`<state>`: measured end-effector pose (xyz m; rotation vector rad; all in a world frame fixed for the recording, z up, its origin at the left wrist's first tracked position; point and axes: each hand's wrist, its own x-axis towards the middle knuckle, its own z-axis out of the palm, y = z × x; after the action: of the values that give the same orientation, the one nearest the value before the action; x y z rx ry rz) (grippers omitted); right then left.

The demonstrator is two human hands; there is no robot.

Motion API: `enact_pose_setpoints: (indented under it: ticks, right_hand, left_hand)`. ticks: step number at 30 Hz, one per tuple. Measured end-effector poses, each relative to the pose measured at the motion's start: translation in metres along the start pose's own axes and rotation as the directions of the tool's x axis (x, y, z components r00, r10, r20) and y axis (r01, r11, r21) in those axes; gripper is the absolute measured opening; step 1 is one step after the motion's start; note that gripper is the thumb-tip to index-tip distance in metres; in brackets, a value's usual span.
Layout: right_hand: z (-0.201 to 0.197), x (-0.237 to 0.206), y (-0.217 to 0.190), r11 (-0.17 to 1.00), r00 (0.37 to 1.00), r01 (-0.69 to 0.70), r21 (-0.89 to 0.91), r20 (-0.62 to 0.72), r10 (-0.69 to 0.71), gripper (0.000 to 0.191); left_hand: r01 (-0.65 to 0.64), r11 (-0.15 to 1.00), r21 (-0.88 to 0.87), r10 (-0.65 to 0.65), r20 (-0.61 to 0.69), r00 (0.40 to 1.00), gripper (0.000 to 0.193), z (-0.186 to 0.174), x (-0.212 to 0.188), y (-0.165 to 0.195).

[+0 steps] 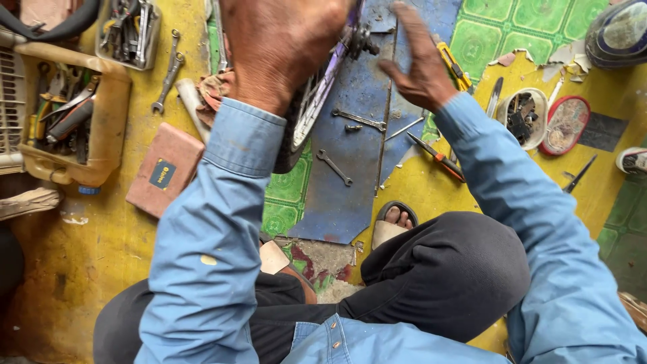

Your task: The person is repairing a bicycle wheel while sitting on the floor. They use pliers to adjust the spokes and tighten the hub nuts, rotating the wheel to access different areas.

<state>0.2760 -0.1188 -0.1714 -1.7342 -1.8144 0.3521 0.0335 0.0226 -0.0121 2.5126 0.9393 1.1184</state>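
Left, tan crate (108, 114) holds tools; left hand (283, 47) grip clenched on wheel (313, 101); right hand (421, 67) released.

— Left hand (283, 47)?
— Closed over the top of a bicycle wheel (317, 101), upright on the floor (101, 243).
— Right hand (421, 67)?
— Open, fingers spread, just beside the wheel's hub (360, 40), not gripping.
— Under the wheel?
— Blue sheet (350, 202) with two wrenches (335, 167) and a bolt (352, 127).
— Elsewhere?
— Yellow tool tub (108, 114) at left, brown block (165, 168) near it, screwdriver (437, 156) by the right sleeve.
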Motion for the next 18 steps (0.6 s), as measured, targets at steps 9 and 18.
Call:
enact_pose_setpoints:
  ticks: [9, 18]
  right_hand:
    - [0.0, 0.032, -0.009, 0.799, 0.894, -0.419, 0.431, 0.352, 0.279, 0.022]
    - [0.011, 0.044, 0.009, 0.579, 0.803, -0.591, 0.562, 0.34, 0.49, 0.016]
  left_hand:
    - [0.201, 0.979, -0.036, -0.203, -0.084, 0.976, 0.053, -0.009, -0.005, 0.029]
    - [0.329, 0.939, -0.098, -0.322, 0.079, 0.943, 0.047, -0.011, -0.006, 0.048]
